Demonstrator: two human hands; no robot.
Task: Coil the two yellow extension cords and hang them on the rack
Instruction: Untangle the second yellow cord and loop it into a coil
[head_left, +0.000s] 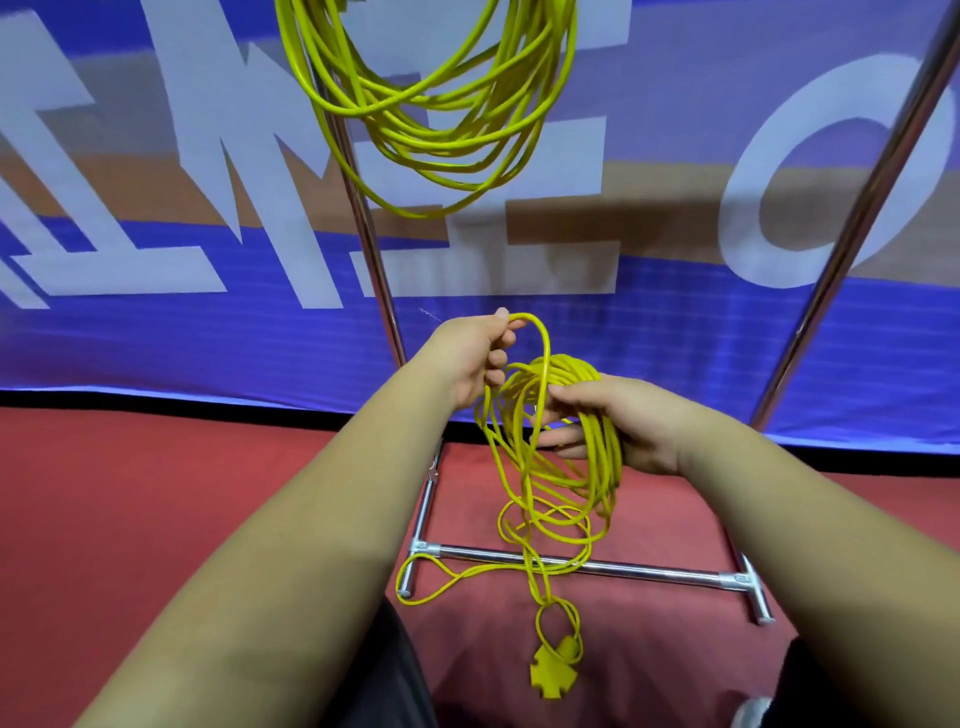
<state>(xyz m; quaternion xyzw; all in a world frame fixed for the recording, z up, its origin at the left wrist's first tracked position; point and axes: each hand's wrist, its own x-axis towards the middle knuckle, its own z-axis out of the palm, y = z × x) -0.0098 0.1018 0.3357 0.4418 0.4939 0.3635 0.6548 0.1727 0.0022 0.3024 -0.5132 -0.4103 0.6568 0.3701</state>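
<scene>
The blue banner (675, 332) shows a white "O".

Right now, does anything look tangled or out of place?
Yes. The second cord's tail hangs uncoiled from the bundle in the right hand, loops straggling over the rack's base bar, socket end on the red floor.

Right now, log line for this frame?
step: coiling second cord | left hand: pinches its loop | right hand: holds its coils | other cord: hangs coiled by rack pole | socket end: near floor

left hand (471, 359) pinching, right hand (631, 422) gripping
</scene>
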